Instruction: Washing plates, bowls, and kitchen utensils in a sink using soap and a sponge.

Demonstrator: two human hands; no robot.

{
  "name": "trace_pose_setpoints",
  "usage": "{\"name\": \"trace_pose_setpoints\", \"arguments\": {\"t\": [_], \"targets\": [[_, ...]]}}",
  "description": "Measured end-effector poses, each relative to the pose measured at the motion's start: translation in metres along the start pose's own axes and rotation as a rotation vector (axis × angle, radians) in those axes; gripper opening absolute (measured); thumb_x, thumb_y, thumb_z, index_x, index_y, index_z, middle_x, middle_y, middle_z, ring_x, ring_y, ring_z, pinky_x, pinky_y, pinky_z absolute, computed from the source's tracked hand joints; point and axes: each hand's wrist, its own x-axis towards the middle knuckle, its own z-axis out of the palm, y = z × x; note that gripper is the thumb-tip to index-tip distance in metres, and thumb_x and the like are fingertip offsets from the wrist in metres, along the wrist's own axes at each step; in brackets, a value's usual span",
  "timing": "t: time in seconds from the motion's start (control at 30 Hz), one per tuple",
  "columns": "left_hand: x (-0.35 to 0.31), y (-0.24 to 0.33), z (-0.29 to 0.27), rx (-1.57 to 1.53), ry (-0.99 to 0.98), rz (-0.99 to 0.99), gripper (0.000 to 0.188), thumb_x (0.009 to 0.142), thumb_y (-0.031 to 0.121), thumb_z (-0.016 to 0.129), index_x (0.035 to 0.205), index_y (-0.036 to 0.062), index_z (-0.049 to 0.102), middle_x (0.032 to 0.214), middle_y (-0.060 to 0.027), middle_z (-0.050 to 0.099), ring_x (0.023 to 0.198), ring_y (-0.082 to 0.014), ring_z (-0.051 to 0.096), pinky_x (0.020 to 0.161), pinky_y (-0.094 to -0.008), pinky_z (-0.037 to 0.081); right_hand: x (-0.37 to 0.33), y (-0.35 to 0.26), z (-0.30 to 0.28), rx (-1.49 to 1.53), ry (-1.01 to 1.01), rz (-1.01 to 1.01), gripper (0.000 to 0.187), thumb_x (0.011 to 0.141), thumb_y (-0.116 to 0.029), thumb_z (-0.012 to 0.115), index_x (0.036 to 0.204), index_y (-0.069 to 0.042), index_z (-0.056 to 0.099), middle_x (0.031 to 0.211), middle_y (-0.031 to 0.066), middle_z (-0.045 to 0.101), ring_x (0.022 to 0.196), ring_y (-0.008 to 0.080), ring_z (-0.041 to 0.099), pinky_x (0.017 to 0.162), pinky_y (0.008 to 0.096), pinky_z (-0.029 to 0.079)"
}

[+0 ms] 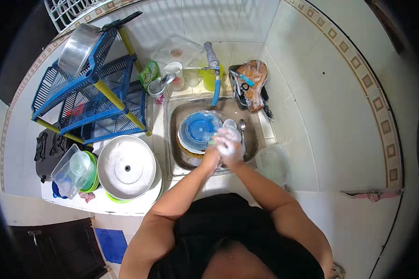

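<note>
White suds (226,145) coat our hands (233,154), which meet over the sink (168,139); what they grip, we cannot tell. Washing looks midway: the blue dish (200,128) and spoon (242,124) lie in the sink, rinsing apparently still left.

A black, seemingly sleeveless top (242,211) is worn, leaving both forearms (178,195) bare.

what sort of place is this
Probably a home kitchen: there's a metal sink with a faucet, a blue plastic rack with a metal pot on top, and a wooden cutting board against the wall.
</note>
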Motion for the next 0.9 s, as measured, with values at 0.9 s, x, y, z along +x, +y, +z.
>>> {"name": "trace_pose_setpoints", "arguments": {"t": [0.9], "targets": [[0.006,-0.032,-0.029,0.431,0.025,0.614,0.035,0.096,0.031,0.033,0.099,0.0036,0.054,0.064,0.0012,0.044,0.055,-0.007,0.039,0.05,-0.0208,0.033,0.005,0.014,0.021,0.008,0.04,0.262,0.016,0.074,-0.015,0.064,0.084,-0.007,0.055,0.099,0.0119,0.056,0.102,0.0311,0.051,0.088,0.0394,0.04]]}}
